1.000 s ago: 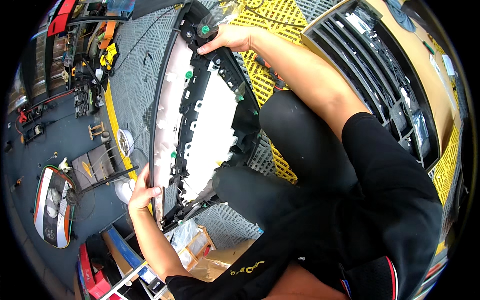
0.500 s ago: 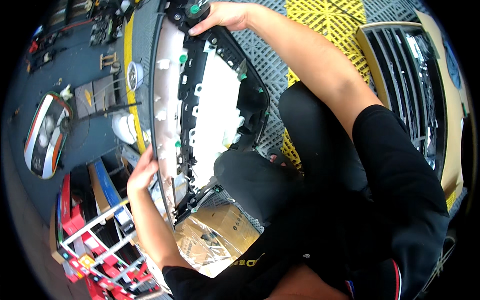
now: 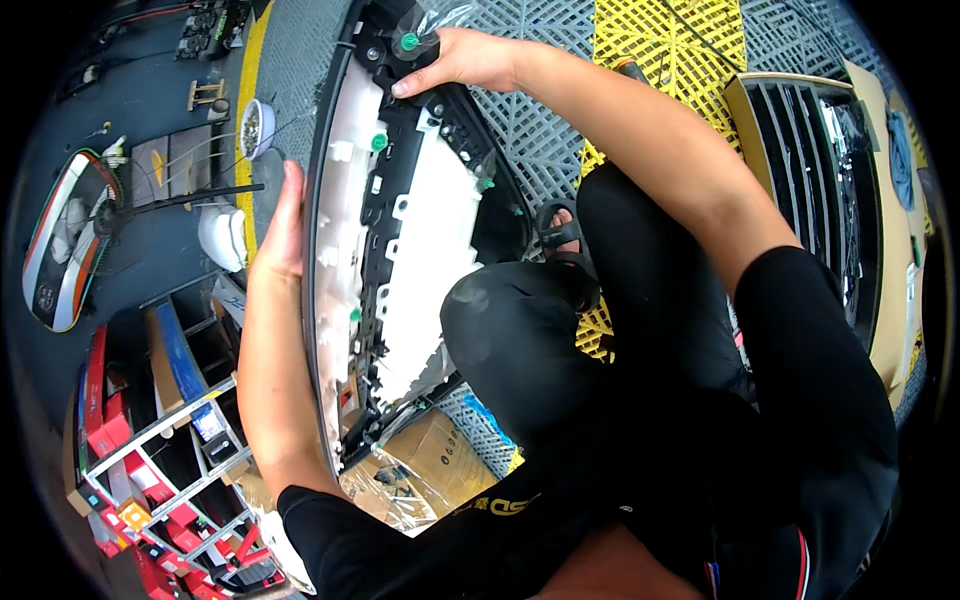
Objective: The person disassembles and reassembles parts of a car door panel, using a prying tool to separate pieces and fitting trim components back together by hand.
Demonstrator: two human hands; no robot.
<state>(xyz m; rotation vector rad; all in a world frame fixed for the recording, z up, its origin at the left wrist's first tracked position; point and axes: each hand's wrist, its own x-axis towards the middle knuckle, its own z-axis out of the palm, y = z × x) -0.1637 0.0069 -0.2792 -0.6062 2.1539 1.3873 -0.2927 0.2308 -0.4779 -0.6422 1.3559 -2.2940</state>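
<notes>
A long door trim panel [image 3: 385,235] stands tilted in front of me, its back toward me. It has a black frame, white padding and several green clips. My right hand [image 3: 465,62] grips its far end, thumb on the black back side, next to a green clip [image 3: 409,41] and a piece of clear plastic film [image 3: 445,14]. Along the panel's left edge, my left hand [image 3: 283,235] rests with the palm side against it and a digit stretched upward. Its other fingers are mostly hidden.
A carton [image 3: 440,455] with clear wrapping lies below the panel. At the right stands an open box [image 3: 745,130] of black slatted parts. A metal rack [image 3: 150,425] with boxes is at the lower left; a white bowl [image 3: 258,128] and a fan [image 3: 105,215] lie beyond.
My left hand has slid up along the panel's left edge, its fingers straightening. The right hand keeps its grip at the far end. The view has shifted slightly.
</notes>
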